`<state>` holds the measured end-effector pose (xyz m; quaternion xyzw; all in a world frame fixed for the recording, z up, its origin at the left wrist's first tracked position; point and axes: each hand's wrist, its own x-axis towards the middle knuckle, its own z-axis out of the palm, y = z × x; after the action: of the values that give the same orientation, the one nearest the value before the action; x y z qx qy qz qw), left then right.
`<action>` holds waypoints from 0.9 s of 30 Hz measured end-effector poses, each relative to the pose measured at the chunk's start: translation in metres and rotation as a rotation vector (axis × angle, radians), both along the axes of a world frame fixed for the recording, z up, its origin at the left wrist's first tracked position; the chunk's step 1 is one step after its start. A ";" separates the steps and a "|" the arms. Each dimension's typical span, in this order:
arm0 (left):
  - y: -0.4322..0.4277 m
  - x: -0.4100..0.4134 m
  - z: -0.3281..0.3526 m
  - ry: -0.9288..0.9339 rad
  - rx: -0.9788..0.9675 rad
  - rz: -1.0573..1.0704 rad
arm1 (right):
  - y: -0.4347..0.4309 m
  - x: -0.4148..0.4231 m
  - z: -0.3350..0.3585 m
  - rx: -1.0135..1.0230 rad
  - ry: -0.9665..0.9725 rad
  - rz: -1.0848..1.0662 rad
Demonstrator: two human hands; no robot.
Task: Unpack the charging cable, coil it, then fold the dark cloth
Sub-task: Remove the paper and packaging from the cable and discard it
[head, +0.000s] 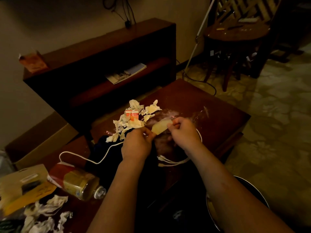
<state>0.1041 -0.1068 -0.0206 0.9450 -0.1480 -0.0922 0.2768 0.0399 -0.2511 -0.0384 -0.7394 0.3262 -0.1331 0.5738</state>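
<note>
My left hand [137, 144] and my right hand [183, 132] pinch the two ends of a small pale wrapper piece [160, 127] above the table. The white charging cable [94, 159] lies loose on the table, running from the left across the dark cloth [107, 158] and under my hands. Its connectors [164, 159] lie below my right wrist, and a loop shows at the right of that hand. The dark cloth lies crumpled under my left forearm.
Torn packaging scraps [133, 118] are piled on the brown table [210, 106] beyond my hands. A plastic jar [75, 181] lies on its side at the left, next to a cardboard package [23, 184] and crumpled paper [45, 214]. A round metal bowl [262, 197] sits at the right.
</note>
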 end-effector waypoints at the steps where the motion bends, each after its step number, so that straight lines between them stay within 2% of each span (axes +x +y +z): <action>1: -0.002 -0.001 0.002 -0.011 -0.055 -0.021 | -0.004 -0.004 0.002 -0.006 0.004 0.005; 4: -0.009 -0.009 0.011 0.012 -0.187 -0.069 | -0.017 -0.021 0.010 -0.007 0.024 0.016; 7: -0.027 -0.024 0.012 0.089 -0.158 -0.174 | -0.036 -0.053 0.014 -0.044 0.081 0.022; 12: -0.074 -0.060 0.013 0.127 0.023 -0.420 | -0.084 -0.120 0.010 -0.282 0.349 0.084; 17: -0.119 -0.114 -0.003 0.283 0.243 -0.567 | -0.123 -0.178 0.001 -0.152 0.683 0.220; 20: -0.140 -0.143 -0.011 0.219 0.393 -0.649 | -0.134 -0.194 -0.017 -0.091 0.859 0.252; 22: -0.151 -0.154 -0.018 0.217 0.463 -0.690 | -0.142 -0.194 -0.030 -0.046 0.922 0.277; 27: -0.165 -0.168 -0.030 0.289 0.566 -0.754 | -0.153 -0.195 -0.044 -0.066 0.892 0.207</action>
<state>-0.0636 -0.2714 -0.0510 0.8413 -0.4089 -0.3526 -0.0257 -0.1547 -0.4041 -0.0822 -0.7710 0.4613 0.2459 0.3637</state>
